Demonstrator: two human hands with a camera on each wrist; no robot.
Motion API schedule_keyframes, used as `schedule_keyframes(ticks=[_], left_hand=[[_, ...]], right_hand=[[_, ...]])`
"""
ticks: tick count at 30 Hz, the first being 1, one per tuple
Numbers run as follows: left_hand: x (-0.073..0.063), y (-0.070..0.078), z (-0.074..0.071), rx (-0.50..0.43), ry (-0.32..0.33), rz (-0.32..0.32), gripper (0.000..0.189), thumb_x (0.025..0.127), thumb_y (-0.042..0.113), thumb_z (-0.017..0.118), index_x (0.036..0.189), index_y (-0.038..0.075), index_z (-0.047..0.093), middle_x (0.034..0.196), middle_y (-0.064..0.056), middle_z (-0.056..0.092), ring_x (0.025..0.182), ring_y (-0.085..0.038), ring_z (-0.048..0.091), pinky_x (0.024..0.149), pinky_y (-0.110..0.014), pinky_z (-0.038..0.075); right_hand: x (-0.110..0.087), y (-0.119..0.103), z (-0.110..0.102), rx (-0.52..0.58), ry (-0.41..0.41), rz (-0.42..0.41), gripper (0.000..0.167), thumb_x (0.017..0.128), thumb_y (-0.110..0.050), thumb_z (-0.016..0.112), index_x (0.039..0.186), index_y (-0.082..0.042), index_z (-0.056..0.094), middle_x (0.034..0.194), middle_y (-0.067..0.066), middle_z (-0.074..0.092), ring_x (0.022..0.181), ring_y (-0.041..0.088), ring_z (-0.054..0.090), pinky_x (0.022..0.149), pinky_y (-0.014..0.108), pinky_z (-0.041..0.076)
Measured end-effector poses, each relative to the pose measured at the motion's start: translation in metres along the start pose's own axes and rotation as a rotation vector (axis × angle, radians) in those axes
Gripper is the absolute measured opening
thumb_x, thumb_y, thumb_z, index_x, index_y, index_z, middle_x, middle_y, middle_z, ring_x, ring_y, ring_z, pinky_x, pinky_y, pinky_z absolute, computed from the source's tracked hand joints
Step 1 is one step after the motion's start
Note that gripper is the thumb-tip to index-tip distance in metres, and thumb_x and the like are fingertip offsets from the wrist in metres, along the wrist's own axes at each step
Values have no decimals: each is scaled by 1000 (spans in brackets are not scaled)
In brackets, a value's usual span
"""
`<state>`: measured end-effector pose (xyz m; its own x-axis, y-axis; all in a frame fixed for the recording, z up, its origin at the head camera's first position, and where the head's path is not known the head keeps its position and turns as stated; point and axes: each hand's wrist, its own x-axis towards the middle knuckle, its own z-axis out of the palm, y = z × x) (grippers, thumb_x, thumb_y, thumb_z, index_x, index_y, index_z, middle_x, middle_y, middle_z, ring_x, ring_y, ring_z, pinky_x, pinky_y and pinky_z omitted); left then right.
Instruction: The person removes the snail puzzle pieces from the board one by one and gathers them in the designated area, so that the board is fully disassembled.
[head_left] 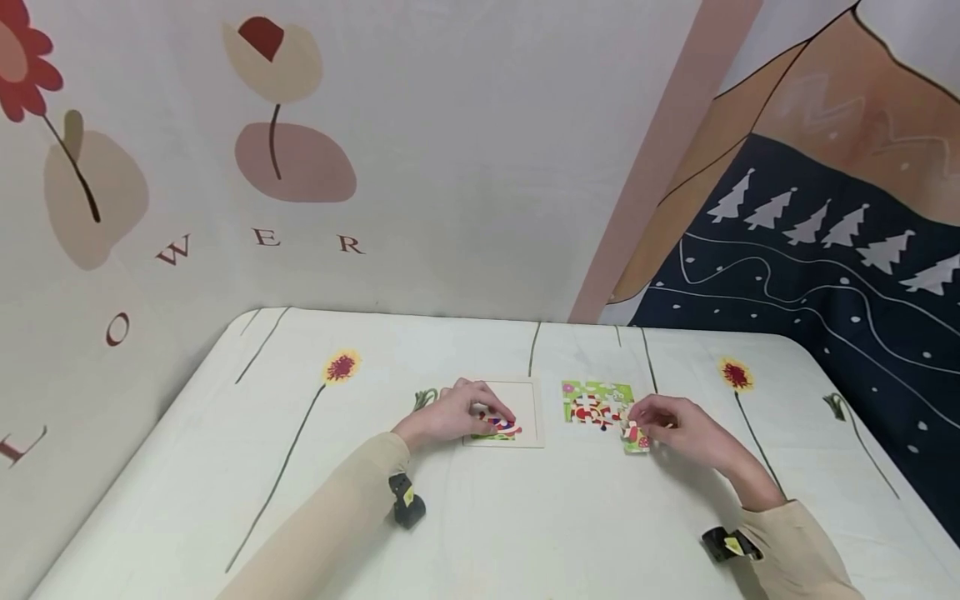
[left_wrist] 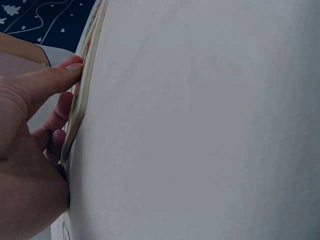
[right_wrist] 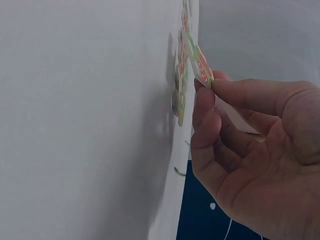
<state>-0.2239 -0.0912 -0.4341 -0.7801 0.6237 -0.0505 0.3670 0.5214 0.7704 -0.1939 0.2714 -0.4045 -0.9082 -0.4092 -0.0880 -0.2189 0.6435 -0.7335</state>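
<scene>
In the head view my left hand [head_left: 457, 410] rests over a shallow wooden puzzle tray [head_left: 527, 412]. Its thumb and fingertips touch colourful jigsaw pieces [head_left: 504, 428] lying in the tray's lower left; the hand hides part of them. The left wrist view shows the thumb extended along the tray's edge [left_wrist: 86, 82]. To the right, my right hand [head_left: 678, 427] pinches a puzzle piece [right_wrist: 203, 67] between thumb and index finger, tilted above the table. Beside that hand lies a group of green and red puzzle pieces [head_left: 596, 404], partly joined, with gaps between some.
A white cloth [head_left: 555, 517] printed with flowers covers the table. A pale hanging cloth [head_left: 450, 208] stands behind it, and a dark tree-printed cloth [head_left: 810, 267] lies at the right. Each forearm wears a black wrist camera [head_left: 407, 502].
</scene>
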Motion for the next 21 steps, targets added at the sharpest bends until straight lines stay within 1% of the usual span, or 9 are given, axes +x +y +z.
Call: schedule_keyframes(ticks=[7, 10, 15, 21], left_hand=[[0, 0, 1, -7, 5, -6, 23, 86, 10, 72, 105, 23, 75, 103, 14, 59, 101, -18, 39, 89, -43, 29], [0, 0, 1, -5, 6, -8, 23, 86, 10, 72, 104, 23, 75, 103, 14, 59, 100, -17, 39, 88, -43, 29], [0, 0, 1, 4, 5, -10, 23, 86, 11, 72, 105, 24, 75, 103, 15, 59, 100, -17, 39, 89, -44, 29], [-1, 1, 0, 5, 2, -16, 24, 86, 10, 71, 106, 25, 75, 104, 14, 58, 101, -18, 39, 89, -44, 29]], right_hand=[[-1, 6, 1, -3, -14, 8, 15, 90, 4, 58, 102, -2, 66, 88, 6, 61, 81, 21, 53, 68, 26, 45], [-2, 7, 2, -4, -11, 10, 14, 90, 2, 59, 101, -3, 66, 88, 7, 60, 81, 21, 53, 68, 26, 45], [-2, 8, 2, -12, -4, 2, 14, 90, 3, 59, 100, -2, 66, 87, 6, 60, 80, 19, 53, 69, 26, 45], [-2, 7, 2, -22, -8, 18, 13, 89, 2, 60, 100, -4, 66, 87, 6, 60, 81, 21, 53, 69, 27, 45]])
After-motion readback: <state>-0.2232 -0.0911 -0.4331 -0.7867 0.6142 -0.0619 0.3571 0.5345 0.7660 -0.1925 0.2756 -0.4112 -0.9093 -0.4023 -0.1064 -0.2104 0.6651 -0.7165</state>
